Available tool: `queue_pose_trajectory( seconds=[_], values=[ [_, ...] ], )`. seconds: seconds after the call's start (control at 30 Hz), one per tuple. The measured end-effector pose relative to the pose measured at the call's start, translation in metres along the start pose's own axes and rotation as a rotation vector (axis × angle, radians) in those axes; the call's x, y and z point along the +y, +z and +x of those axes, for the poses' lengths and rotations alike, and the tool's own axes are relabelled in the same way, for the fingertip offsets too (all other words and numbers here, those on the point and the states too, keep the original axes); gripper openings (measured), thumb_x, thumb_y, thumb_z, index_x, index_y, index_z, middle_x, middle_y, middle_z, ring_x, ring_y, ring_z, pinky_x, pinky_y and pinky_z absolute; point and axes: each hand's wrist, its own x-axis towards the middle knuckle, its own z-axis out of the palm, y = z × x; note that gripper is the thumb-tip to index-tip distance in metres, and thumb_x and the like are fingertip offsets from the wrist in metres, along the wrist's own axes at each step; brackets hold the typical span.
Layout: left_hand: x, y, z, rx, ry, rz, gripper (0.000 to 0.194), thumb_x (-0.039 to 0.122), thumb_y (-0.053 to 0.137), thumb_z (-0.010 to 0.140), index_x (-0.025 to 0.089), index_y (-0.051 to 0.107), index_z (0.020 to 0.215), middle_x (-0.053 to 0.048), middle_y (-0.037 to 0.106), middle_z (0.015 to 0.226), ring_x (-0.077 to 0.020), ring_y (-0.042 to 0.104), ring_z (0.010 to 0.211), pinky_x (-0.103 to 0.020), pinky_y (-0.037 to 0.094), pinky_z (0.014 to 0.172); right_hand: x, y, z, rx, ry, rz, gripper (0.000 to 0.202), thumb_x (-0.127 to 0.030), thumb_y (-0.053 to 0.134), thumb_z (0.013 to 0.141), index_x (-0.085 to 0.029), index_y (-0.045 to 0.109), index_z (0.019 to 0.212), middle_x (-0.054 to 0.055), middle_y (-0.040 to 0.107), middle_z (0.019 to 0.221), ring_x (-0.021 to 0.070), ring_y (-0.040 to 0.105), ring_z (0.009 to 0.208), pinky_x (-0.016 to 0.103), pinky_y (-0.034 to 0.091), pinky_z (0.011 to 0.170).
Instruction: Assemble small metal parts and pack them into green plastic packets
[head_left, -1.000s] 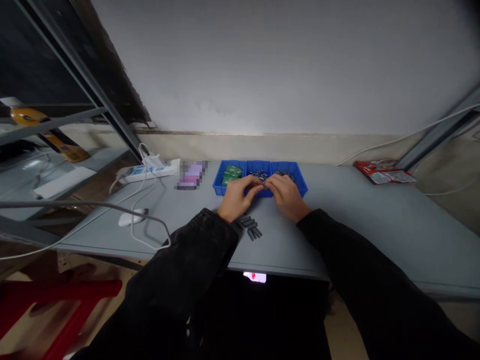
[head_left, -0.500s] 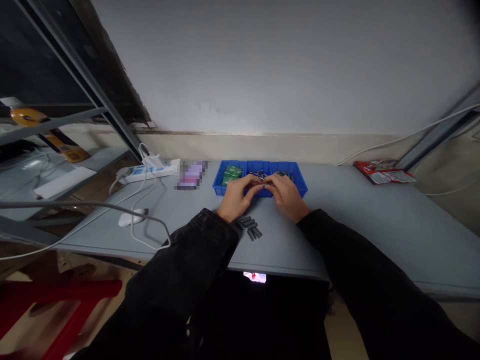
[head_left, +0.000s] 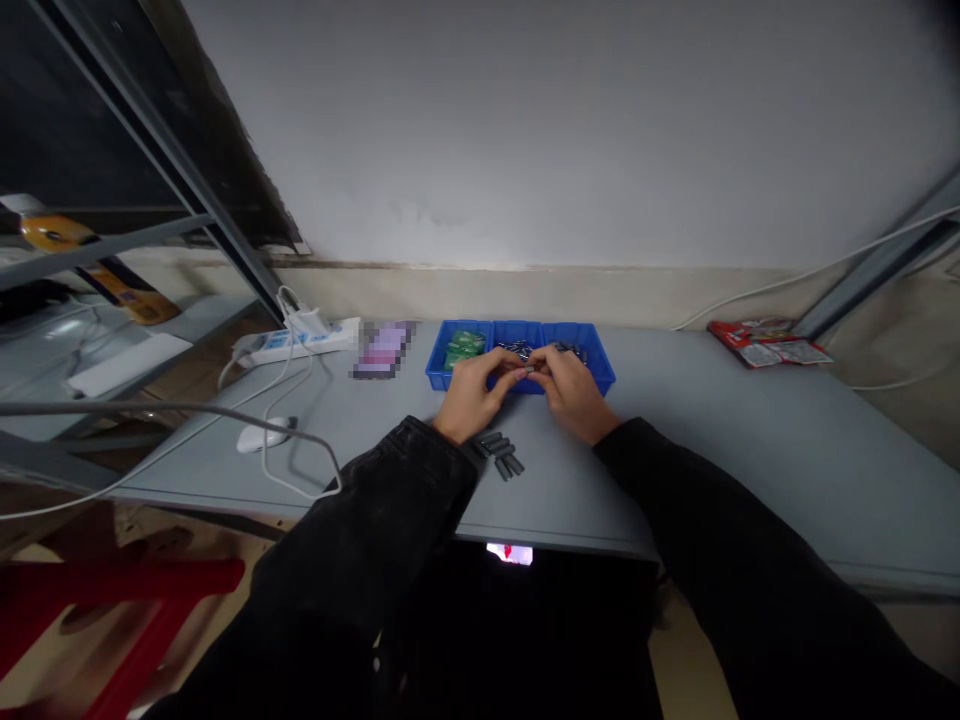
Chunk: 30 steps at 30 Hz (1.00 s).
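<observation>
My left hand (head_left: 474, 393) and my right hand (head_left: 573, 393) meet at the fingertips over the front edge of a blue three-part bin (head_left: 606, 378). Between them they pinch a small grey piece (head_left: 529, 369), its shape mostly hidden by the fingers. Green packets (head_left: 465, 347) lie in the left compartment. Small metal parts (head_left: 516, 349) fill part of the middle one, and dark pieces (head_left: 576, 351) show in the right one. Several dark grey cylinders (head_left: 502, 452) lie in a loose group on the table, nearer my body.
A white power strip (head_left: 300, 342) with cables, a blurred-out purple item (head_left: 382, 350) and a white mouse-like object (head_left: 262, 434) are on the left of the grey table (head_left: 720, 450). Red packaging (head_left: 769, 345) lies at the back right. A red stool (head_left: 172, 600) stands below left.
The small grey piece shows a little more between my fingertips, and my right fingers have shifted slightly. Both hands otherwise keep their place.
</observation>
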Motion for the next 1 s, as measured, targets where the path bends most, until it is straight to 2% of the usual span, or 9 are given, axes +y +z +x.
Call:
queue_pose_trajectory(
  seconds=[0.17,0.3,0.37,0.53,0.83,1.0],
  values=[
    [0.0003,0.0,-0.0004,0.014,0.009,0.017,0.012,0.027,0.061,0.098,0.017,0.068,0.096,-0.003,0.074,0.09,-0.0147,0.068,0.079,-0.027,0.052,0.077,-0.0022,-0.0024,0.0017,-0.05,-0.022,0.005,0.032,-0.038,0.034,0.108,-0.021,0.058,0.094,0.006,0.067,0.093,0.0225,0.06,0.086,0.036,0.04,0.081],
    [-0.0002,-0.0004,0.0003,0.048,-0.009,0.032,0.01,0.025,0.061,0.097,0.017,0.068,0.096,-0.003,0.074,0.091,-0.0144,0.068,0.079,-0.027,0.053,0.078,-0.0045,-0.0018,0.0006,-0.016,0.008,0.024,0.021,-0.036,0.047,0.103,-0.021,0.059,0.111,0.007,0.069,0.099,0.0242,0.061,0.09,0.037,0.043,0.084],
    [-0.0007,-0.0003,0.0005,0.053,-0.015,0.031,0.01,0.024,0.061,0.097,0.017,0.068,0.096,-0.003,0.074,0.092,-0.0144,0.068,0.08,-0.027,0.053,0.079,-0.0044,-0.0008,-0.0004,-0.006,0.021,0.032,0.022,-0.033,0.052,0.1,-0.02,0.056,0.117,0.008,0.069,0.1,0.0252,0.061,0.09,0.038,0.044,0.084],
    [-0.0014,0.0007,0.0,0.009,-0.02,-0.004,0.012,0.028,0.061,0.098,0.017,0.067,0.097,-0.003,0.074,0.092,-0.0146,0.068,0.08,-0.027,0.054,0.078,-0.0019,0.0001,-0.0014,-0.016,0.027,0.033,0.011,-0.026,0.049,0.1,-0.021,0.057,0.107,0.008,0.068,0.099,0.0251,0.06,0.09,0.037,0.044,0.082],
    [0.0021,-0.0004,-0.0003,0.006,-0.001,0.005,0.013,0.028,0.06,0.098,0.018,0.068,0.098,-0.003,0.075,0.093,-0.0145,0.069,0.082,-0.027,0.053,0.08,-0.0042,-0.0032,0.0018,-0.054,-0.016,0.024,0.026,-0.034,0.038,0.106,-0.021,0.058,0.098,0.007,0.067,0.098,0.0232,0.061,0.091,0.036,0.041,0.082],
    [0.0012,-0.0008,0.0005,0.029,0.003,0.025,0.01,0.024,0.061,0.098,0.018,0.068,0.097,-0.002,0.075,0.094,-0.0143,0.069,0.084,-0.026,0.053,0.08,-0.005,-0.002,0.0006,-0.012,0.002,0.034,0.019,-0.034,0.049,0.102,-0.02,0.058,0.112,0.007,0.068,0.098,0.0239,0.061,0.089,0.035,0.043,0.082]
  ],
)
